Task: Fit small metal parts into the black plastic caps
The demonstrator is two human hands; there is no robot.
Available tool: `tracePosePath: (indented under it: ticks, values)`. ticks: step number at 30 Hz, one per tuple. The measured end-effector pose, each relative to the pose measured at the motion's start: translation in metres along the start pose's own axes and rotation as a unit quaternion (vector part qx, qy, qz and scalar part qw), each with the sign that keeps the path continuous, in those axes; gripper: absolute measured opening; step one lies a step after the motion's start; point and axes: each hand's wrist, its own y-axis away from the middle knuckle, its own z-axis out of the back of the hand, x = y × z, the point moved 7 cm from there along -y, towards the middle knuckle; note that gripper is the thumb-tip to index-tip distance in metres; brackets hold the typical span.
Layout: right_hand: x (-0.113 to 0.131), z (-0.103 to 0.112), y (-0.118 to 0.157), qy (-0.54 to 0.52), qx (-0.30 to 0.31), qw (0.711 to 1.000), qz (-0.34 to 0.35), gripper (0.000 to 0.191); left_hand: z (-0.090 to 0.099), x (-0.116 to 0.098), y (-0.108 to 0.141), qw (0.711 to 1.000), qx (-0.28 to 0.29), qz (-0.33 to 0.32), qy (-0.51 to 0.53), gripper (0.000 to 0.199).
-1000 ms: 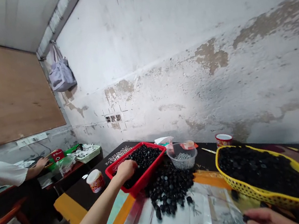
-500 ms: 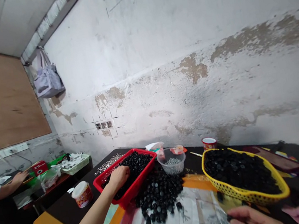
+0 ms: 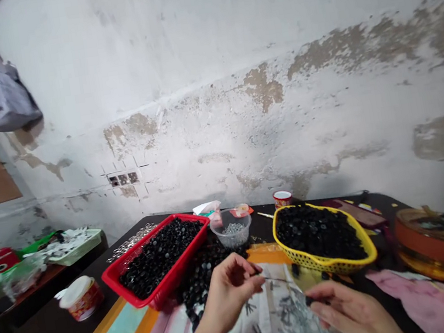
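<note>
My left hand is above the plastic-covered middle of the table, thumb and fingers pinched on a small black round piece. A thin dark line stretches from near its fingertips toward the right; what it is I cannot make out. To the right, my right hand pinches another small black piece between thumb and fingers. Loose black pieces lie heaped behind my left hand. Similar pieces fill a red basket on the left and a yellow basket on the right.
A clear tub of small metal parts stands at the back. Metal pieces lie behind the red basket. A lidded can is at left, a round orange-brown container and pink cloth at right. A wall closes the back.
My left hand has left the red basket and come to the middle, near my right hand, with a black piece in its fingers. The view has turned right.
</note>
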Motion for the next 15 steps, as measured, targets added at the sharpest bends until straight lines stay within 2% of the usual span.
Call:
tracePosePath:
  ticks: [2, 5, 10, 15]
  values:
    - [0.000, 0.000, 0.001, -0.011, -0.010, 1.000, 0.009, 0.029, -0.019, 0.012, 0.008, 0.994, 0.009, 0.027, 0.104, 0.037]
    - [-0.003, 0.000, 0.002, -0.038, -0.025, 0.999, 0.026, 0.030, -0.034, 0.026, 0.016, 0.987, 0.020, 0.055, 0.147, 0.035]
    - [-0.006, -0.004, 0.005, -0.036, -0.012, 0.999, 0.018, 0.026, -0.048, 0.049, 0.029, 0.970, 0.045, 0.124, 0.206, 0.038]
    - [0.003, -0.005, 0.007, -0.023, -0.006, 0.999, 0.028, 0.019, -0.052, 0.055, 0.033, 0.959, 0.067, 0.127, 0.245, 0.033]
